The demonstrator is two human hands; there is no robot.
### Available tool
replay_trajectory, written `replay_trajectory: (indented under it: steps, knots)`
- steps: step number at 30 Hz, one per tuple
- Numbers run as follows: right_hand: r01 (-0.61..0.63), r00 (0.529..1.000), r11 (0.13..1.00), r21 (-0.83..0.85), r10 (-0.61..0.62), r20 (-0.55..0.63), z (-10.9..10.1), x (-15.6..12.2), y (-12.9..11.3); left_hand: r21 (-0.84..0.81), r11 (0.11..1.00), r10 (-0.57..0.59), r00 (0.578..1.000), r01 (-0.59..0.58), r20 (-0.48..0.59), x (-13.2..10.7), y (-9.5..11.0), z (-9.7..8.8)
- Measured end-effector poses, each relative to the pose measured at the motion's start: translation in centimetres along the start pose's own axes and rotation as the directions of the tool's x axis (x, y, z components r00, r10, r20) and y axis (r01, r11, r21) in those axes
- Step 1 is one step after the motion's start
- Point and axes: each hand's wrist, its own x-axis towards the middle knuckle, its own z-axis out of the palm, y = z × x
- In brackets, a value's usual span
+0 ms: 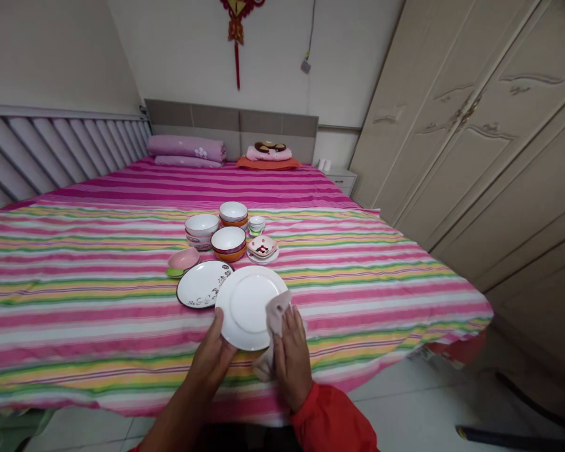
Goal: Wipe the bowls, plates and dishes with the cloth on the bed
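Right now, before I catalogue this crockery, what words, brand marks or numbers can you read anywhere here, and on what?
No word, brand or number can be read clearly.
Gold tag on the red wall knot: perhaps a character, too blurred to read.
Square dish: dark marks, too small to tell whether text or pattern.
White plate, underside: no legible mark.

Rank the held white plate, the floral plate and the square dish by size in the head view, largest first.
Held white plate
floral plate
square dish
The top two may match; the held one is nearer the camera.
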Motion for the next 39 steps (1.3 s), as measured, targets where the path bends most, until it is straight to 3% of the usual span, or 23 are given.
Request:
replay_trajectory:
  steps: [4,10,18,27,30,34,36,39]
  knots:
    - [0.140,0.986,0.990,0.012,-0.140,0.086,-0.1,0.2,-1.7,-0.050,0.998,-0.043,0.998,0.045,0.056,-0.2,0.1,0.4]
    - [0.130,0.967,0.991,0.019,-0.131,0.218,-0.7,3.3,-3.1,0.037,0.999,-0.030,0.998,0.028,0.055,-0.5,-0.7,-0.1]
    - [-0.014,0.991,1.000,-0.010,0.015,0.130,-0.5,6.3,-0.5,0.153,0.988,0.004,0.999,-0.012,0.053,-1.4,-1.1,0.1]
    - [-0.156,0.988,0.984,0.081,0.155,0.018,0.2,1.6,0.8,0.185,0.980,0.073,0.997,-0.076,0.022,-0.9,-0.2,-0.4]
    - [-0.268,0.961,0.949,0.164,0.276,-0.027,0.2,1.5,1.4,0.267,0.960,0.080,0.997,-0.082,0.020,-1.0,-0.4,-0.5]
    - [-0.409,0.906,0.879,0.245,0.423,-0.008,-0.5,4.0,2.2,0.366,0.930,0.013,0.999,-0.029,0.045,-1.5,-0.9,-0.4]
    - [-0.382,0.922,0.891,0.247,0.386,0.031,-0.9,5.4,1.9,0.389,0.921,-0.013,0.998,-0.014,0.068,-1.7,-1.3,-0.3]
    - [-0.243,0.969,0.949,0.199,0.228,0.096,-1.2,6.6,0.4,0.388,0.922,-0.032,0.996,-0.003,0.083,-1.8,-1.9,0.1]
